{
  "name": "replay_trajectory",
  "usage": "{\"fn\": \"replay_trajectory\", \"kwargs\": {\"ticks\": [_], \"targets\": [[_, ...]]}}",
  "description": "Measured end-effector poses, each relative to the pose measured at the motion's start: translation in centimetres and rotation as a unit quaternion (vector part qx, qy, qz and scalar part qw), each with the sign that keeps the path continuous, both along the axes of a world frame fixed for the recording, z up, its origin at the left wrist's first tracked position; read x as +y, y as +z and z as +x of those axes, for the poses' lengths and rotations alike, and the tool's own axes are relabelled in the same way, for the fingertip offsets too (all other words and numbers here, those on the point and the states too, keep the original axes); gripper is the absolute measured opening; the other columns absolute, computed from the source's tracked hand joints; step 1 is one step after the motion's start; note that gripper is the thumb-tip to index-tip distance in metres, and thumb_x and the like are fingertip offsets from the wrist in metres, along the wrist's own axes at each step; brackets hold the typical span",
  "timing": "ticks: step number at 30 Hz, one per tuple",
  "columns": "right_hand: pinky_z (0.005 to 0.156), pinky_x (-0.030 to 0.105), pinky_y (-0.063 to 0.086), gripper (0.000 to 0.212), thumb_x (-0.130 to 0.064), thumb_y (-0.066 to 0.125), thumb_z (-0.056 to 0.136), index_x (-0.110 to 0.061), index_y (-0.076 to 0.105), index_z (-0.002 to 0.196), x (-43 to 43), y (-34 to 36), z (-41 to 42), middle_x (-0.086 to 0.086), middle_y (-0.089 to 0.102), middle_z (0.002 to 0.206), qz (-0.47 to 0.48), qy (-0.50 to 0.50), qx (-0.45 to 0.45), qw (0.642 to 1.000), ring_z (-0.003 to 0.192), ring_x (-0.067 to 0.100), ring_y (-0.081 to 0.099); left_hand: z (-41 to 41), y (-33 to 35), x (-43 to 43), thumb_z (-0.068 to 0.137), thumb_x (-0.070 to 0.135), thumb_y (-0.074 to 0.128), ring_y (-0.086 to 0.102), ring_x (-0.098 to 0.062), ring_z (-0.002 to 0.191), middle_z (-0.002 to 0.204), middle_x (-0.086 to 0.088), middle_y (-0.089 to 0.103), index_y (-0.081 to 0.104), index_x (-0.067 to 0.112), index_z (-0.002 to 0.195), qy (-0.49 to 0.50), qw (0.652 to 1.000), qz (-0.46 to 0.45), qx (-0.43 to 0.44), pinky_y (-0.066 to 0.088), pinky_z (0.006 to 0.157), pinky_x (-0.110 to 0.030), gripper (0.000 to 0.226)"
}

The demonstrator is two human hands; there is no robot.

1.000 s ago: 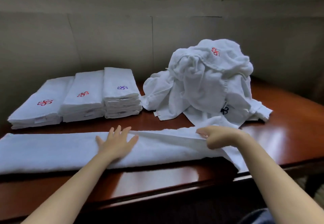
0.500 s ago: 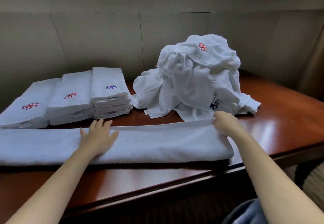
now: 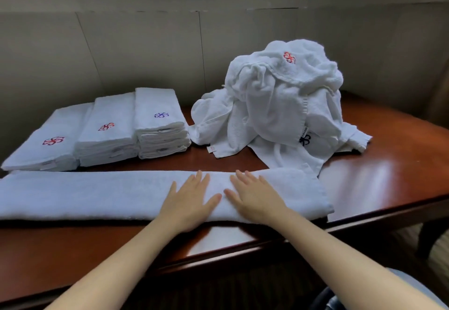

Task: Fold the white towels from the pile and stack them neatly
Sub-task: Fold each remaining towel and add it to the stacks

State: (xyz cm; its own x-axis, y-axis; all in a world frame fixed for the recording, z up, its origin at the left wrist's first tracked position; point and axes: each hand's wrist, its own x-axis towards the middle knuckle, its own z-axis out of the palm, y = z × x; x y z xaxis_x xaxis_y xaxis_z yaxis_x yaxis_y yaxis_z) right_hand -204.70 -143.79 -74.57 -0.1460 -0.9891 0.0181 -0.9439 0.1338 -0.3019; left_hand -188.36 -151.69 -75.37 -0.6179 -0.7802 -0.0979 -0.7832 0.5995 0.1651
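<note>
Since a second ago, the right hand [image 3: 255, 198] has been brought beside the left hand [image 3: 192, 200]; both are pressed flat, fingers spread, on the long-folded towel [image 3: 97, 195] along the tabletop's [image 3: 388, 183] front edge. Three folded stacks [image 3: 107, 132] are finished at the back left; the pile [image 3: 279, 105] is left.

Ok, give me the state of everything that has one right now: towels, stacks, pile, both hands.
long towel: folded into a long strip, lying flat along the table's front edge
left hand: open, pressing flat on the strip
right hand: open, pressing flat on the strip beside the left
folded stacks: three side by side, neat
unfolded pile: crumpled heap, not yet folded
table: bare glossy wood at right
</note>
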Motion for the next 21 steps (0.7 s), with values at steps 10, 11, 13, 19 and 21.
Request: {"fn": "replay_trajectory", "kwargs": {"ticks": [10,11,13,19,21], "targets": [[0.114,0.045,0.016,0.052,-0.034,0.026,0.101,-0.010,0.024,0.146,-3.3,1.8,0.5,0.010,0.024,0.153,0.084,-0.091,0.122,0.985,0.142,0.026,0.019,11.3,1.5,-7.2,0.099,0.055,0.018,-0.001,-0.014,0.148,0.161,0.002,-0.007,0.002,0.029,0.153,0.185,0.981,0.021,-0.057,0.003,0.117,-0.047,0.062],[0.115,0.044,0.014,0.053,-0.036,0.027,0.101,-0.009,0.021,0.147,-4.0,2.0,1.7,0.010,0.021,0.155,0.052,-0.069,0.117,0.989,0.143,0.025,0.016,12.7,1.5,-7.6,0.099,0.055,0.018,0.000,-0.015,0.148,0.161,0.002,-0.006,0.003,0.030,0.153,0.206,0.977,0.022,-0.057,0.003,0.117,-0.047,0.061],[0.116,0.042,0.011,0.058,-0.041,0.027,0.102,-0.009,0.017,0.150,-5.3,2.3,4.9,0.008,0.014,0.158,-0.002,0.017,0.066,0.998,0.146,0.022,0.010,14.8,1.4,-7.9,0.099,0.055,0.017,0.000,-0.016,0.148,0.161,0.002,-0.006,0.003,0.031,0.153,0.238,0.970,0.027,-0.049,0.002,0.117,-0.047,0.061],[0.118,0.039,0.003,0.063,-0.049,0.023,0.100,-0.017,0.009,0.152,-7.7,-0.2,14.7,0.005,0.004,0.160,-0.003,0.190,0.046,0.981,0.147,0.020,0.003,20.4,1.3,-8.1,0.097,0.058,0.017,-0.002,-0.022,0.148,0.161,-0.002,-0.002,0.009,0.030,0.154,0.380,0.925,0.015,-0.011,-0.001,0.116,-0.049,0.063],[0.118,0.043,0.000,0.061,-0.051,0.024,0.099,-0.022,0.013,0.152,-8.7,-0.5,16.3,0.006,0.006,0.160,-0.013,0.190,0.064,0.980,0.147,0.022,0.004,22.6,1.3,-8.4,0.096,0.060,0.022,-0.006,-0.027,0.147,0.161,-0.005,-0.004,0.012,0.029,0.153,0.460,0.887,0.020,0.027,0.000,0.116,-0.051,0.066]]}}
